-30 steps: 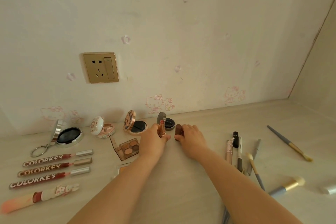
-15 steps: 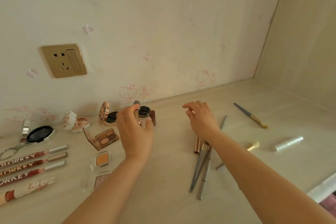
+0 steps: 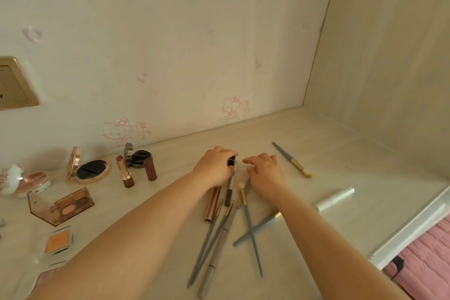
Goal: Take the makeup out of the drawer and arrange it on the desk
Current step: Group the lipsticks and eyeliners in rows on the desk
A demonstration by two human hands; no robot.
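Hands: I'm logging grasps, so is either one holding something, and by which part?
The left hand grips a pen at its dark top end. The right hand holds nothing.

Lipstick (image 3: 124, 173) rose-gold, brown base; brush handles (image 3: 250, 231) grey-blue; wall (image 3: 170, 44) pink cartoon-cat prints.

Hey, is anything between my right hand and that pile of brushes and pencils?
Nothing visible. The right hand hovers just above the pile, with bare desk around it. The left hand already grips a black-capped pen there.
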